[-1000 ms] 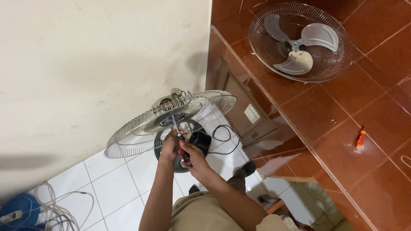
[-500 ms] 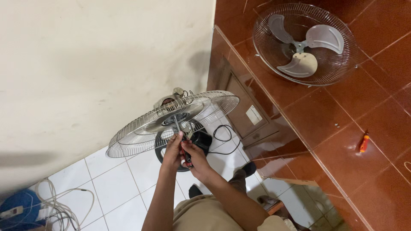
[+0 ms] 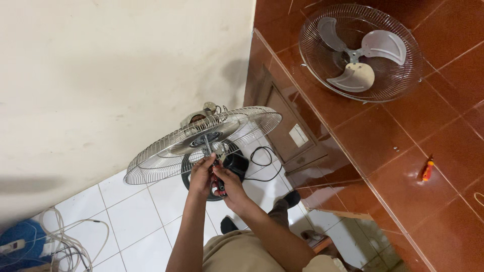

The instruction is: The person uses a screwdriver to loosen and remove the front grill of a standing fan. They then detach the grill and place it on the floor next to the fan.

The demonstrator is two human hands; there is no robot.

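A fan's rear wire guard [image 3: 166, 151] stands on its motor [image 3: 201, 118], with a metal shaft [image 3: 206, 143] sticking out of the hub. My right hand [image 3: 229, 186] grips a red and black screwdriver [image 3: 218, 182] whose tip points at the hub. My left hand [image 3: 200, 174] is beside it, fingers pinched at the screwdriver's shank near the shaft. The fan's black round base [image 3: 234, 163] shows below the hands on the floor.
A front wire guard [image 3: 406, 75] holding a grey three-blade propeller [image 3: 360, 55] lies on the red-brown tiled counter [image 3: 383, 131]. A small orange screwdriver [image 3: 427, 170] lies on the counter at right. White cables [image 3: 65, 242] and a blue thing [image 3: 17, 239] sit on the white floor tiles.
Both hands stay at the hub with only small shifts; the left fingers have closed tighter around the screwdriver's shank. The view has drifted slightly.
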